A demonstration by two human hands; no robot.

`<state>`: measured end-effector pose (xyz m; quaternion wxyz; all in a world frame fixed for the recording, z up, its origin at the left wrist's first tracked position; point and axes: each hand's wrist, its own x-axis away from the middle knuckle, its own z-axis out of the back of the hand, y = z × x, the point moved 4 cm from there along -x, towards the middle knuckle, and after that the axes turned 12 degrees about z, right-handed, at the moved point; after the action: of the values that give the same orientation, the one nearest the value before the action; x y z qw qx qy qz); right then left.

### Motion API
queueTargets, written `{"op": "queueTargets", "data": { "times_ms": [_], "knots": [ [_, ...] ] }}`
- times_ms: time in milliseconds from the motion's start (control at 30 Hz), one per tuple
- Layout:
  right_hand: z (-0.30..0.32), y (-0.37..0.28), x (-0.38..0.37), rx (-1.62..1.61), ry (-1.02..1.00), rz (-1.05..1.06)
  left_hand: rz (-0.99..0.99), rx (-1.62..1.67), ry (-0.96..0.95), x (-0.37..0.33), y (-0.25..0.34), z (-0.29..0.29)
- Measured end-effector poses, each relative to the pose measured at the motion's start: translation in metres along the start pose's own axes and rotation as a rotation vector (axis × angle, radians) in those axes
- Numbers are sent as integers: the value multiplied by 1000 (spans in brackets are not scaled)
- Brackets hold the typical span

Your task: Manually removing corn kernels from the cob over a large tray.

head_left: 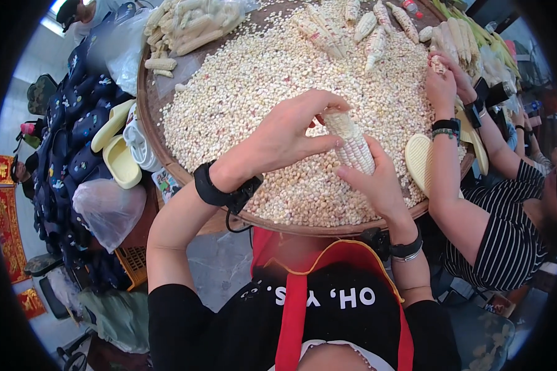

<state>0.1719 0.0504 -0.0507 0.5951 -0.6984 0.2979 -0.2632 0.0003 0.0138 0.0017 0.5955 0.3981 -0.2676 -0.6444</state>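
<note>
Over a wide round tray (147, 117) of loose corn kernels (247, 93), a corn cob (355, 146) is held tilted between my two hands. Its upper part looks pale and stripped, while rows of white and pinkish kernels remain lower down. My left hand (291, 131) curls its fingers around the top end, the thumb pressed against the cob's side. My right hand (377, 179) grips the lower end, with the thumb in front; its other fingers are mostly hidden behind the cob.
Bare cobs (198, 28) lie heaped at the far left, some under clear plastic. Unshelled cobs (377, 43) rest at the far side. A pale yellow slipper sole (418, 162) sits on the kernels at right. Beside me, a person's hands (442, 80) hold another cob. Yellow slippers (122, 162) stand left.
</note>
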Motion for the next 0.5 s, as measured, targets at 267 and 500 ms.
{"op": "queueTargets", "data": {
  "times_ms": [267,500],
  "knots": [
    [15,-5,11,658,18,349,30,-83,-114,4,5,-13],
    [15,-8,14,936,49,349,-171,-547,94,10,4,-49]
  ]
}}
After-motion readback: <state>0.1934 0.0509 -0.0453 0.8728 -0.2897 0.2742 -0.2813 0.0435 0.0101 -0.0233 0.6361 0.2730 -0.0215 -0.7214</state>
